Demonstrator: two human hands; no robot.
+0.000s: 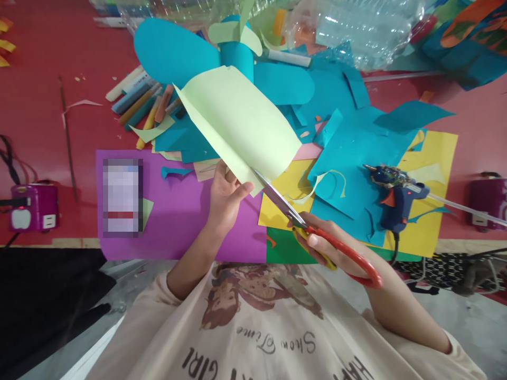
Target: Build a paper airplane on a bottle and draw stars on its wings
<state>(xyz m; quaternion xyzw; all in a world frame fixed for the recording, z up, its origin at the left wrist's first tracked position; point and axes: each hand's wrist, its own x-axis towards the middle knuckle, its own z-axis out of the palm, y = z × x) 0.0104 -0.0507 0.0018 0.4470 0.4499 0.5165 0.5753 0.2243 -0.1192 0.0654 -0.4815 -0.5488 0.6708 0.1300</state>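
Your left hand [227, 198] pinches the pale green paper [241, 124] at its lower edge, above the surface [39, 116]. Right hand [328, 248] closed through the scissors [285, 206], blades at that edge. Risk: unsupported sheet flexes, so the cut wanders.

A blurred block [122, 196] lies on the purple paper [178, 216]; what it is cannot be told. Most of the left hand [226, 196] fingers hide behind the green paper [241, 124]. Blue paper [186, 140] covers the pens' [137, 100] near ends. The far bottles [364, 31] and the right purple box [489, 203] are cut off by the edges.
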